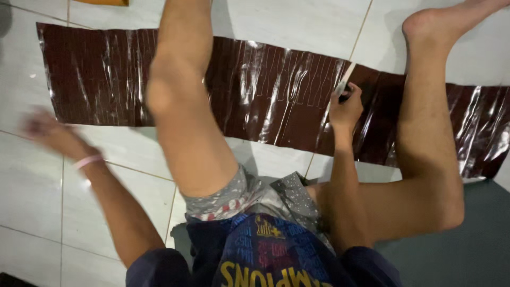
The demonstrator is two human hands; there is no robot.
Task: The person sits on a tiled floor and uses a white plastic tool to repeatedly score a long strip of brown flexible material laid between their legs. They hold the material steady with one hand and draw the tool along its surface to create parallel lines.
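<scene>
In the head view you are sitting on the white tiled floor (32, 175) with your legs spread around a long strip of glossy dark brown sheet (95, 79) that is running across the upper half of the frame, from the upper left to the right edge. Thin pale lines are already dividing much of the sheet into narrow bands. Your right hand (346, 109), just right of centre, is resting on the sheet with its fingers (355, 94) closed around a small dark tool (343, 97), seemingly a marker or a cutter, set against a pale straightedge (348, 74) lying slanted across the sheet. Your left hand (45, 130), at the left of the frame, is hanging blurred above the floor just below the sheet's lower edge, touching nothing; I cannot tell how its fingers are set. You seem to be partway along the ruling, with the right-hand stretch unlined. The next stroke is calling for a steadied straightedge.
</scene>
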